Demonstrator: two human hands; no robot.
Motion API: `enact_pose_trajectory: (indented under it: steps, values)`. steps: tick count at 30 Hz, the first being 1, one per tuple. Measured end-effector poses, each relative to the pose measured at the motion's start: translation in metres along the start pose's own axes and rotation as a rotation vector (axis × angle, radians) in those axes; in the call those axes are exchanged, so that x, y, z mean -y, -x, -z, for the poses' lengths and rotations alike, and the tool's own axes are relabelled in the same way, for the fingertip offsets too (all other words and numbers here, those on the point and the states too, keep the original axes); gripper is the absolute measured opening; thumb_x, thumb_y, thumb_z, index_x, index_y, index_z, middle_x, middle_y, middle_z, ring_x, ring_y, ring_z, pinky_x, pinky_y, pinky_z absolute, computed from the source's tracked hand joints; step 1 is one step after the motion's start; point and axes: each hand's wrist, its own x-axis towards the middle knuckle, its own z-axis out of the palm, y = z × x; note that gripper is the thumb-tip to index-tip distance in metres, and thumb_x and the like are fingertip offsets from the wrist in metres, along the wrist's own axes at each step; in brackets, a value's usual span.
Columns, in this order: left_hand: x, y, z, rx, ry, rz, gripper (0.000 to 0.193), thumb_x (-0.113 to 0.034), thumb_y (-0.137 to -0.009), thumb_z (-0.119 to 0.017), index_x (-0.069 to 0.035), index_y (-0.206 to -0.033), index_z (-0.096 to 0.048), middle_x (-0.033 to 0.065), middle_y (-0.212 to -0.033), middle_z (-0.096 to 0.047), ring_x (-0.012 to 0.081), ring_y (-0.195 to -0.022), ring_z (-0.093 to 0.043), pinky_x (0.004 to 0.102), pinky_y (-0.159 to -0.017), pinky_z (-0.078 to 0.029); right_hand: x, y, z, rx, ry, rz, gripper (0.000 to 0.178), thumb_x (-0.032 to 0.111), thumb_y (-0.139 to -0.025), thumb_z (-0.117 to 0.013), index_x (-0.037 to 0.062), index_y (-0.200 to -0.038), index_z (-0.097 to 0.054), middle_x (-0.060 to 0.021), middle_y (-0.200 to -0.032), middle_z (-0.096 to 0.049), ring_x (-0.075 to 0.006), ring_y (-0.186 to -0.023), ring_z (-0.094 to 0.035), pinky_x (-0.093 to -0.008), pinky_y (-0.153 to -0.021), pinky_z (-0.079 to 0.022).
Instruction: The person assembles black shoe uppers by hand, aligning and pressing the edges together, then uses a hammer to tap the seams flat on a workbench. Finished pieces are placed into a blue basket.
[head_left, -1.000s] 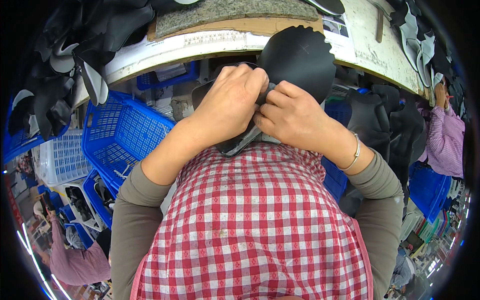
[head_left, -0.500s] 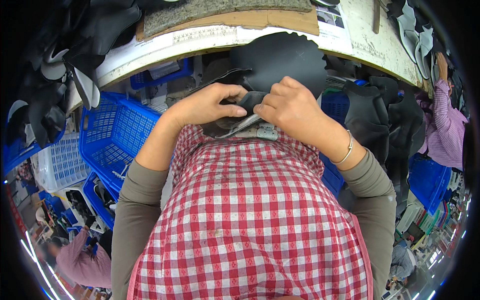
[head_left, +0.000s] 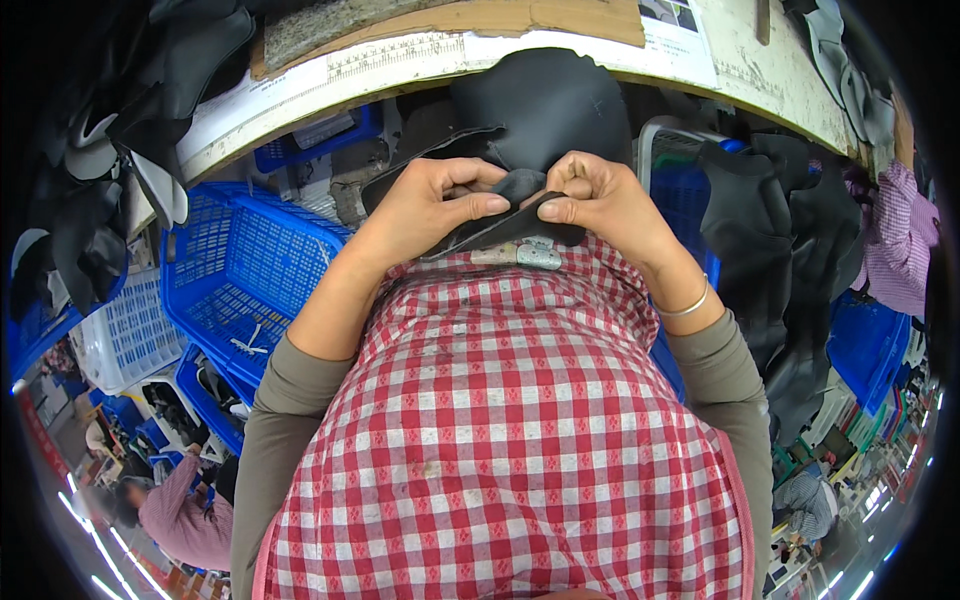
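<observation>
A black leather-like piece (head_left: 545, 105) lies between my hands, its broad smooth part reaching up to the table edge. My left hand (head_left: 432, 208) pinches its near folded edge between thumb and fingers. On the other side my right hand (head_left: 608, 208) grips the same edge, thumb on top and fingers curled behind. Between the thumbs the material bends over and shows a greyish underside. Just below the piece, a small pale patterned strip (head_left: 520, 254) shows against my red-and-white checked apron (head_left: 500, 400).
A pale worktable (head_left: 400, 70) with a ruler-marked sheet and cardboard (head_left: 560, 18) runs across the far side. Blue baskets (head_left: 265, 255) and a white basket (head_left: 125, 325) stand at left. Black pieces hang at right (head_left: 755, 230) and far left (head_left: 200, 70). A co-worker's checked sleeve (head_left: 895, 230) shows at right.
My right hand has turned so its thumb lies on top of the edge. The near edge has been folded over, hiding the light silvery strip seen before. The view has shifted slightly.
</observation>
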Motion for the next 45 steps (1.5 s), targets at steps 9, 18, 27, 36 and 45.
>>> enact_pose_trajectory:
  steps: [9,18,27,36,45]
  values:
    - [-0.009,-0.001,0.015,0.016,0.011,-0.014,0.019,-0.003,-0.096,-0.069,0.002,-0.114,-0.075,0.0031,-0.099,-0.075,0.0081,-0.09,-0.066,0.0241,-0.082,-0.054,-0.015,-0.01,-0.031,-0.208,0.091,0.163,0.029,0.019,-0.082,-0.09,0.0036,-0.082,-0.066,-0.0005,-0.069,-0.068,-0.003,-0.065,-0.058,-0.0212,-0.059,-0.047]
    - [-0.006,0.008,0.019,0.061,-0.122,-0.123,0.028,0.0,-0.094,-0.068,-0.001,-0.122,-0.074,0.0043,-0.105,-0.071,0.012,-0.097,-0.065,0.0269,-0.087,-0.052,-0.024,-0.008,-0.041,-0.288,0.088,0.234,0.026,0.023,-0.086,-0.087,0.0026,-0.086,-0.07,-0.0036,-0.07,-0.072,-0.0047,-0.065,-0.063,-0.0231,-0.059,-0.05]
    - [-0.005,0.006,0.021,0.096,-0.159,-0.157,0.03,0.0,-0.095,-0.067,-0.001,-0.124,-0.073,0.0035,-0.102,-0.067,0.0122,-0.095,-0.061,0.027,-0.087,-0.049,-0.023,-0.008,-0.044,-0.351,0.205,0.287,0.027,0.023,-0.087,-0.085,0.0023,-0.086,-0.069,-0.0093,-0.073,-0.075,-0.0086,-0.064,-0.068,-0.0249,-0.056,-0.051]
    - [-0.008,0.007,0.02,0.091,-0.185,-0.132,0.03,0.0,-0.095,-0.066,0.0,-0.124,-0.073,0.0035,-0.1,-0.066,0.0123,-0.094,-0.06,0.0267,-0.085,-0.048,-0.025,-0.01,-0.045,-0.376,0.26,0.312,0.03,0.027,-0.086,-0.086,0.0032,-0.083,-0.067,-0.0077,-0.068,-0.072,-0.0087,-0.058,-0.065,-0.0249,-0.053,-0.049]
    - [-0.028,0.005,0.009,0.016,-0.457,-0.421,0.024,-0.005,-0.093,-0.069,0.005,-0.114,-0.072,0.009,-0.09,-0.064,0.0166,-0.082,-0.059,0.0297,-0.075,-0.048,-0.022,-0.004,-0.047,-0.372,0.379,0.291,0.032,0.028,-0.087,-0.086,0.0043,-0.083,-0.066,-0.0045,-0.062,-0.068,-0.0077,-0.053,-0.06,-0.0249,-0.049,-0.044]
